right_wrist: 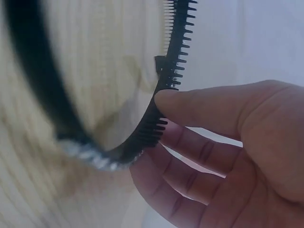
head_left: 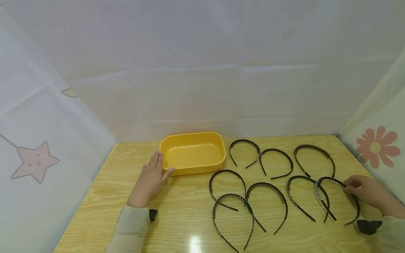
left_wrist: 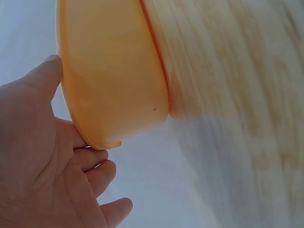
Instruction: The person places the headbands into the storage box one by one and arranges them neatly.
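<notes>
At the left end of a yellow plastic basin (head_left: pixel 190 170), my left hand (head_left: pixel 151 181) rests with fairly straight fingers along the wall and the thumb at the near rim. The left wrist view shows its fingertips touching the lip of the basin (left_wrist: pixel 114 71). On the right, my right hand (head_left: pixel 368 191) pinches the side of a black toothed headband (head_left: pixel 335 178) between thumb and fingers. That headband (right_wrist: pixel 166 80) has a sparkly silvery section, blurred in the right wrist view. In the head view it overlaps another black headband (head_left: pixel 292 203) just left of it.
Several more black headbands lie on the wooden table (head_left: pixel 110 196) right of and in front of the basin, among them one at the far right (head_left: pixel 311 147) and one nearest me (head_left: pixel 232 195). White cloth (head_left: pixel 190 88) hangs behind the table and at both sides.
</notes>
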{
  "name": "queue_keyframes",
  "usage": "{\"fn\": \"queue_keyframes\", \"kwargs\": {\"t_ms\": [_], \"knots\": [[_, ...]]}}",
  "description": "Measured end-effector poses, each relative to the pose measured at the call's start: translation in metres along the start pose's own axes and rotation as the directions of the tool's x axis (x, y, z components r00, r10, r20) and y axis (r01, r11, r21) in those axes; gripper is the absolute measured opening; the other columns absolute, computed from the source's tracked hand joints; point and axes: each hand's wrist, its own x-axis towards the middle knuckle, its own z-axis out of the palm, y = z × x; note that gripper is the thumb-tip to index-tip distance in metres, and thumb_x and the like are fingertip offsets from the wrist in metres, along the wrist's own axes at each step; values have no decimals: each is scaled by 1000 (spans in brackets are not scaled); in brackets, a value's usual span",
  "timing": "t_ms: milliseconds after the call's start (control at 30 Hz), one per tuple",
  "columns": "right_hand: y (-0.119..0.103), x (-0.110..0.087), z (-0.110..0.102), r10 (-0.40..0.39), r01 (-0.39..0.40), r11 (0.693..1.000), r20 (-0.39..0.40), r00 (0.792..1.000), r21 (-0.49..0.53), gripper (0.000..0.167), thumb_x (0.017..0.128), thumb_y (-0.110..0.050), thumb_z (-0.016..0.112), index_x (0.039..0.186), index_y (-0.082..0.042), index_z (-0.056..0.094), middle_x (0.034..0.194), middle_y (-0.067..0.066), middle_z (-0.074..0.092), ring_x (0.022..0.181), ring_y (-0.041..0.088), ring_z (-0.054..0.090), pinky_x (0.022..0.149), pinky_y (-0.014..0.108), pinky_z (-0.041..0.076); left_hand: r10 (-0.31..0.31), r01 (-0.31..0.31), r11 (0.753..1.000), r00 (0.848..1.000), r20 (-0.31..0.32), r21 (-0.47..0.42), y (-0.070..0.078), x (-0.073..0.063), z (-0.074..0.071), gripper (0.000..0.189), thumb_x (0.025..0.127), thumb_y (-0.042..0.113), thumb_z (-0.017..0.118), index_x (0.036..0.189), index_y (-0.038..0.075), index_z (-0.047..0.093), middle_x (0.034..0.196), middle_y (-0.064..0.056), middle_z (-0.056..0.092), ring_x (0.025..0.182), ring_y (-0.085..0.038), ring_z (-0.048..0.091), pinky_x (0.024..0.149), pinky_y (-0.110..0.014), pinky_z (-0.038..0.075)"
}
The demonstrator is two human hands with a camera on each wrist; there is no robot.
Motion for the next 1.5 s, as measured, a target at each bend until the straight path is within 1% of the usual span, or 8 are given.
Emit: {"fn": "queue_keyframes", "kwargs": {"t_ms": [167,400,600,833,933,1133,1300,1500], "knots": [[-7,-1,-6,7,-7,998,1,1000,59,22,98,-3,59,109,17,61,90,19,65,73,26,64,57,37,58,0,0,1000,1000,-8,-4,-1,1,0,87,107,56,36,158,-10,11,166,-27,5,153,-44,9,117,-70,14],[-26,2,-13,9,-11,996,21,1000,92,28,102,-8,59,115,17,59,96,23,64,75,28,66,62,41,59,-4,4,1000,1000,-3,-6,-1,1,0,87,107,56,38,158,-9,11,166,-27,6,153,-43,9,118,-69,14],[-42,5,-14,-22,21,993,10,1000,118,28,102,-7,59,116,17,59,96,20,65,78,29,69,62,37,60,-2,2,1000,1000,-4,-10,-1,0,-1,86,107,54,39,158,-9,12,167,-27,6,154,-42,8,118,-68,14],[-59,4,-16,-45,43,989,7,999,141,31,103,-13,61,120,13,60,101,21,67,77,18,68,64,36,61,-7,7,1000,1000,3,-23,-3,1,1,87,107,55,40,159,-8,11,167,-26,5,154,-42,7,118,-68,10],[-67,5,-15,-52,51,985,3,999,162,33,103,-14,60,122,14,60,101,21,68,77,20,69,64,37,61,-3,3,1000,1000,-5,-22,-4,1,2,87,107,55,40,159,-8,11,167,-26,6,154,-42,7,118,-68,10],[-84,10,-9,-65,69,981,-24,998,183,35,103,-17,61,124,12,61,102,20,68,77,18,68,65,38,61,2,-2,1000,1000,-13,-16,-6,1,4,87,106,55,40,158,-9,12,167,-26,6,154,-42,8,118,-68,11],[-98,14,-6,-53,59,976,-33,998,211,40,104,-22,60,126,10,60,107,25,67,78,23,71,67,43,61,2,-2,1000,1000,-13,-13,-6,2,4,87,106,55,40,158,-9,12,167,-26,6,154,-42,9,118,-68,13],[-117,20,-4,-27,40,966,-52,998,255,44,104,-28,60,129,9,59,110,25,66,80,26,72,71,46,61,6,-6,1000,1000,-19,-12,-6,1,4,88,106,57,38,158,-9,13,167,-26,6,153,-43,10,118,-68,13]]}}
